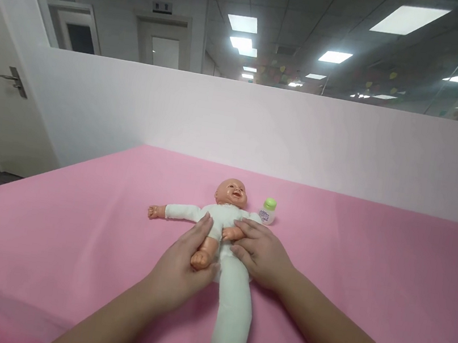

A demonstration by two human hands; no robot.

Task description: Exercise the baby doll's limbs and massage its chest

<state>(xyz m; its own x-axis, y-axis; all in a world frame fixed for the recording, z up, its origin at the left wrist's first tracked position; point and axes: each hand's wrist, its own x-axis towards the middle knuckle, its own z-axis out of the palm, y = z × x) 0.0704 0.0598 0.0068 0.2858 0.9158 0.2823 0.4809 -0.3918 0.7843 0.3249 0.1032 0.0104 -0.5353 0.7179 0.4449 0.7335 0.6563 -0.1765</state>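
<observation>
A plastic baby doll (230,195) lies on its back on the pink table cover (74,228), head away from me, in a white one-piece garment (232,304). My left hand (180,264) cups the doll's bare leg and foot, which sticks out of the garment. My right hand (262,254) rests on the doll's hip and arm and pinches the white fabric there. One long white garment leg trails toward me. The doll's other arm stretches out to the left in a white sleeve.
A small white bottle with a green cap (268,210) stands right of the doll's head. A white partition wall (260,136) runs along the table's far edge. A door with a handle (10,80) is at the left.
</observation>
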